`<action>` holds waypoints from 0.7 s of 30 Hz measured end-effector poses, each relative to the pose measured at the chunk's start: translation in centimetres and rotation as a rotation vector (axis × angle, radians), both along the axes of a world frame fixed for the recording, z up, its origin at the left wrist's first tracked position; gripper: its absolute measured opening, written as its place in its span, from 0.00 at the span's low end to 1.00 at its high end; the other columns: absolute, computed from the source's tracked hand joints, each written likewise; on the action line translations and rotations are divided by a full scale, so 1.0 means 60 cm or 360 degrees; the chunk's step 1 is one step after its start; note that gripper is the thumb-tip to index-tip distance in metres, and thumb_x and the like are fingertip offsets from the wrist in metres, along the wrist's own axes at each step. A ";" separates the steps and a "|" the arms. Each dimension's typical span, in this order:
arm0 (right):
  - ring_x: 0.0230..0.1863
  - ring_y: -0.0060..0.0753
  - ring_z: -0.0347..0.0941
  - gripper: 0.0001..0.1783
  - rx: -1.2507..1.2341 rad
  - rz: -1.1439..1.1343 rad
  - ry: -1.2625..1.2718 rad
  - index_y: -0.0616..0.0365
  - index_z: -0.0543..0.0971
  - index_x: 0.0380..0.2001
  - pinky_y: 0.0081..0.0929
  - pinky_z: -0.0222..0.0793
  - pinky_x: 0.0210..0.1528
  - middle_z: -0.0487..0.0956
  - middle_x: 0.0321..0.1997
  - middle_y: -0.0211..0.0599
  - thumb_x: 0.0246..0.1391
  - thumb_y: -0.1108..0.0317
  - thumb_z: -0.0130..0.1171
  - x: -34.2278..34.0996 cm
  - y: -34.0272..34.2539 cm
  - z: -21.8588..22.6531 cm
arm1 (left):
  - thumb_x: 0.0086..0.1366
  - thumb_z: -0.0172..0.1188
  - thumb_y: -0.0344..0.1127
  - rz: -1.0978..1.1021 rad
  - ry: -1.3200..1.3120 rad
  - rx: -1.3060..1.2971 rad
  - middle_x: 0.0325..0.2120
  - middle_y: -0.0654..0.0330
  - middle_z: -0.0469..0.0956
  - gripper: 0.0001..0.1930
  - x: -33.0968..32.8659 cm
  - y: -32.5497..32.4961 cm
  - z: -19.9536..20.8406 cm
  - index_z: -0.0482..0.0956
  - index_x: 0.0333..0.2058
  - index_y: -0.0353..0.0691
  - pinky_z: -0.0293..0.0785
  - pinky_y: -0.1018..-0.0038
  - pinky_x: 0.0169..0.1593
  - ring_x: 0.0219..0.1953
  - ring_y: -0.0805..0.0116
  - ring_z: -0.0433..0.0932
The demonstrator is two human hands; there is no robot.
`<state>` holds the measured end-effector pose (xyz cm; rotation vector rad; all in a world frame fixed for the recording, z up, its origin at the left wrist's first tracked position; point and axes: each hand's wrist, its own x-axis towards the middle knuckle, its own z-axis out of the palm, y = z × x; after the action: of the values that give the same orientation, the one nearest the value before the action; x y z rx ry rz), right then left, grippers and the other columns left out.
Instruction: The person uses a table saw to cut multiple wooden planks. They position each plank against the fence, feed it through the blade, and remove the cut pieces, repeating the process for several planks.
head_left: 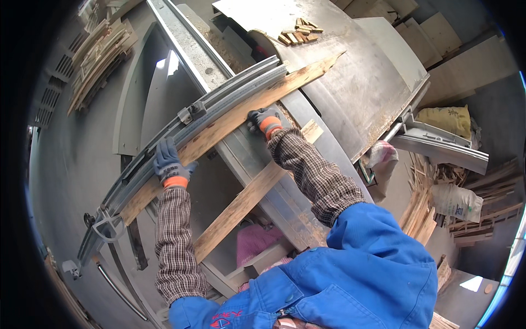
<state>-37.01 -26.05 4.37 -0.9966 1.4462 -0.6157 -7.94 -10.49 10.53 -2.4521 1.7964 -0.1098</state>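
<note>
A long wooden board (230, 124) lies slantwise along a grey metal fence (241, 98) on the sliding table of a saw. My left hand (171, 162), in a grey glove with an orange cuff, clasps the board near its left end, fingers over it toward the fence and thumb at the near edge. Farther right, my right hand (265, 120), gloved alike, has its fingers curled at the near edge of the same board; their tips are hidden. A second wooden strip (246, 200) lies nearer me, crossing the metal rails under my right forearm.
Small wood offcuts (300, 33) lie on the metal saw table (350, 71) at the far side. Stacked wood strips (101, 60) stand far left. On the right are wood scraps (419, 205), a white sack (457, 202) and a yellow sack (446, 119). A metal stop (192, 112) sits on the fence.
</note>
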 end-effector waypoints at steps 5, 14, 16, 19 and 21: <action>0.17 0.29 0.78 0.13 0.0004 -0.0032 -0.0033 0.63 0.84 0.27 0.26 0.72 0.27 0.83 0.20 0.37 0.55 0.62 0.61 -0.004 0.003 0.007 | 0.37 0.78 0.57 -0.0065 -0.0047 -0.0060 0.65 0.60 0.56 0.65 0.007 -0.009 -0.042 0.45 0.70 0.49 0.53 0.55 0.69 0.70 0.59 0.53; 0.17 0.31 0.78 0.13 -0.0020 -0.0091 -0.0129 0.65 0.83 0.30 0.29 0.73 0.25 0.83 0.21 0.40 0.55 0.64 0.60 -0.001 -0.011 -0.002 | 0.40 0.77 0.58 -0.0033 -0.0079 -0.0011 0.67 0.59 0.54 0.65 -0.010 -0.014 -0.016 0.44 0.71 0.48 0.51 0.56 0.69 0.70 0.58 0.52; 0.17 0.31 0.78 0.13 -0.0043 -0.0089 -0.0177 0.65 0.82 0.30 0.29 0.73 0.25 0.83 0.21 0.40 0.56 0.64 0.60 -0.002 -0.008 -0.001 | 0.40 0.77 0.58 -0.0008 -0.0072 0.0008 0.67 0.59 0.54 0.65 -0.014 -0.013 -0.010 0.44 0.71 0.48 0.51 0.56 0.69 0.70 0.58 0.52; 0.17 0.32 0.78 0.12 -0.0043 -0.0103 -0.0201 0.65 0.82 0.31 0.28 0.73 0.24 0.83 0.21 0.41 0.56 0.64 0.59 -0.005 -0.013 -0.003 | 0.41 0.77 0.58 0.0022 -0.0050 0.0041 0.67 0.59 0.54 0.65 -0.022 -0.020 -0.003 0.44 0.71 0.48 0.50 0.56 0.70 0.70 0.58 0.51; 0.16 0.32 0.77 0.12 -0.0030 -0.0110 -0.0203 0.65 0.82 0.31 0.28 0.72 0.23 0.83 0.21 0.41 0.56 0.65 0.59 -0.003 -0.013 -0.002 | 0.41 0.77 0.57 0.0026 -0.0046 0.0041 0.68 0.59 0.53 0.65 -0.023 -0.020 -0.001 0.43 0.71 0.48 0.50 0.55 0.70 0.71 0.57 0.51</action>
<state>-37.22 -26.86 4.23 -0.9087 1.3687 -0.7318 -9.30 -11.68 10.47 -2.4341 1.7550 -0.1194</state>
